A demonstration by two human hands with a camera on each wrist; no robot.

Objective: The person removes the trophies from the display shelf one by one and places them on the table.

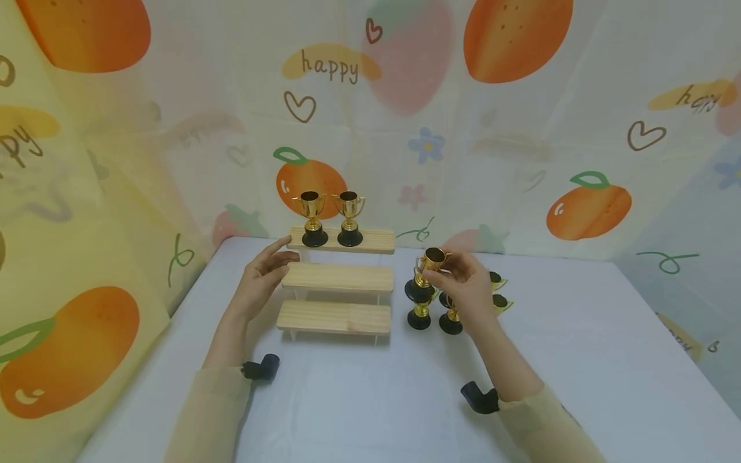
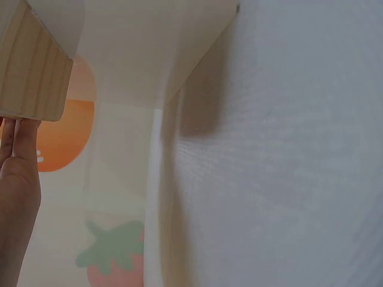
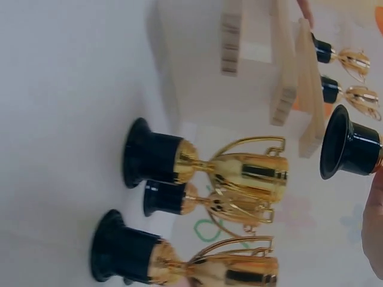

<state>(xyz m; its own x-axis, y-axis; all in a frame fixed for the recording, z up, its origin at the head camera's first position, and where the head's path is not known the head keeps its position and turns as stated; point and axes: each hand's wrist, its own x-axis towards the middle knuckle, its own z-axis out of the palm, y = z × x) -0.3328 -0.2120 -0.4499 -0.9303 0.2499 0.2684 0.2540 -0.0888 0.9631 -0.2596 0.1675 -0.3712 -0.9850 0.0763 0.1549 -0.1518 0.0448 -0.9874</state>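
Observation:
A small gold trophy cup (image 1: 432, 260) with a black base is pinched by my right hand (image 1: 467, 283), raised above the table and tilted. Its black base (image 3: 358, 149) shows at the right edge of the right wrist view. Below it, several more trophy cups (image 1: 421, 317) stand upright on the table, partly hidden by the hand. My left hand (image 1: 262, 278) rests its fingertips against the left end of a three-step wooden display stand (image 1: 338, 278). In the left wrist view, straight fingers (image 2: 25, 140) touch the plank's end (image 2: 39, 66). Two trophy cups (image 1: 350, 209) stand side by side on the top step.
The stand's lower step (image 1: 336, 317) rests on pale legs over the white table (image 1: 347, 399). Behind the table hangs a fruit-printed cloth (image 1: 393, 161), which also covers the left side. A black wrist mount (image 1: 262, 368) sticks out from each sleeve.

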